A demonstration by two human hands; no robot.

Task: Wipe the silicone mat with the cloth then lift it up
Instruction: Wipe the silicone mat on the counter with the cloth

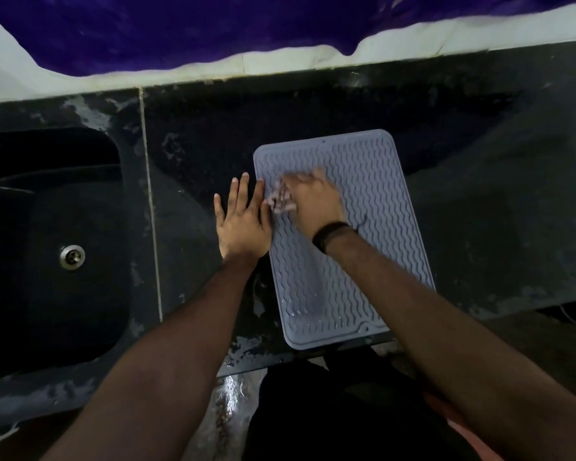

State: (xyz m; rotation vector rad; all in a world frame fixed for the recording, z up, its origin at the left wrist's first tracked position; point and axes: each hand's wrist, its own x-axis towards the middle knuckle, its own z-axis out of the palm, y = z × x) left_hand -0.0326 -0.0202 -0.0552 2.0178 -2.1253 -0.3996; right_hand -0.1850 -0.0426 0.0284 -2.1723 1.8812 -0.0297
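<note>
Your left hand [243,224] lies flat, fingers [243,191] spread, on the dark worktop [197,154] against the mat's 9 o'clock edge. Your right hand [313,201], with a black wristband [330,235], presses a pale cloth [280,202] onto the grey silicone mat [363,194]; it is blurred, its fingers curled over the cloth. The mat lies flat, its 6 o'clock end at the worktop's front edge. A black sink [47,244] with a metal drain [71,257] sits at 9 o'clock. White tiles [280,61] run at 12 o'clock.
</note>
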